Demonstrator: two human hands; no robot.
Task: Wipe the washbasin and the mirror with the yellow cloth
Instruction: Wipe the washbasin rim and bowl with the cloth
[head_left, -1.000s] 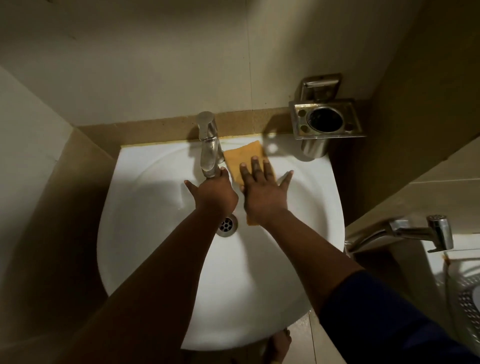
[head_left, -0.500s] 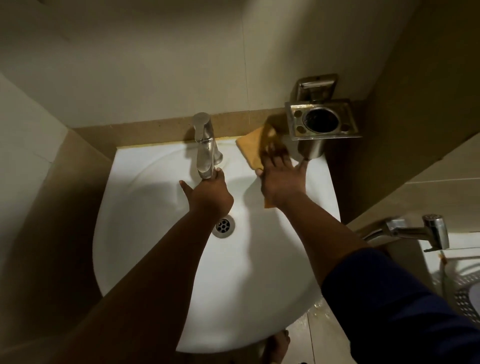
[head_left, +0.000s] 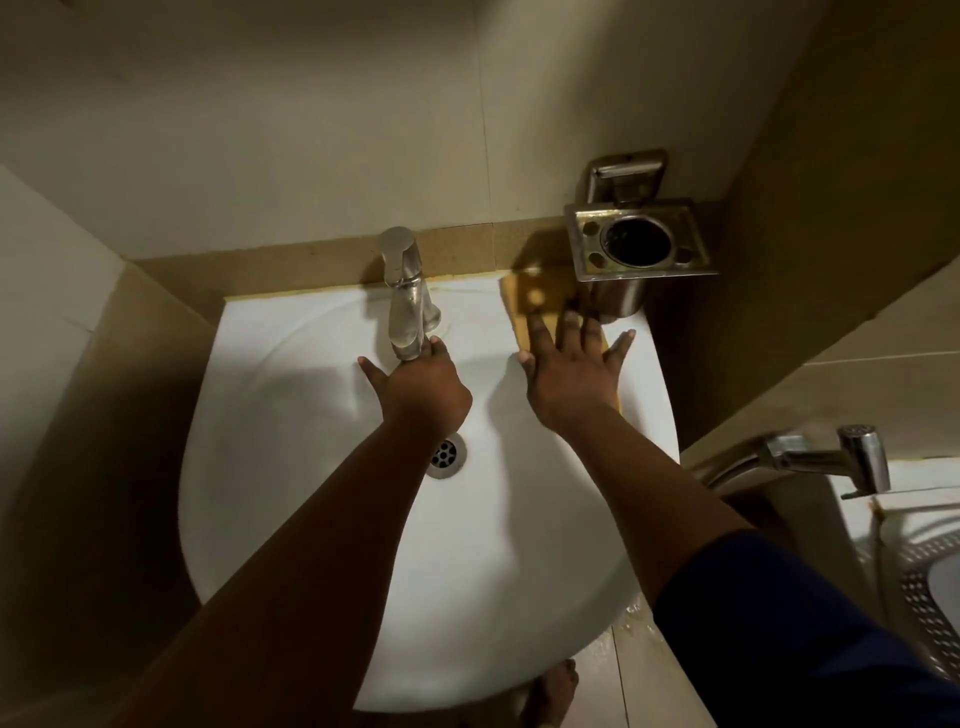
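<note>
The white washbasin (head_left: 322, 519) fills the middle of the head view, with a steel tap (head_left: 405, 306) at its back rim and a drain (head_left: 445, 457) in the bowl. My right hand (head_left: 569, 382) lies flat with fingers spread, pressing the yellow cloth (head_left: 535, 301) onto the basin's back right rim, just under the metal holder. Most of the cloth is hidden under the palm. My left hand (head_left: 423, 387) rests in the bowl below the tap's spout, fingers touching the spout's tip. No mirror is in view.
A steel tumbler holder (head_left: 641, 241) juts from the wall over the basin's back right corner. A second chrome tap (head_left: 831, 460) and a perforated metal rack (head_left: 930, 597) are at the right edge. Tiled walls close in left and behind. A bare foot (head_left: 553, 693) shows below the basin.
My right hand slid the cloth from beside the tap across to the back right corner under the holder. The left hand stayed at the spout.
</note>
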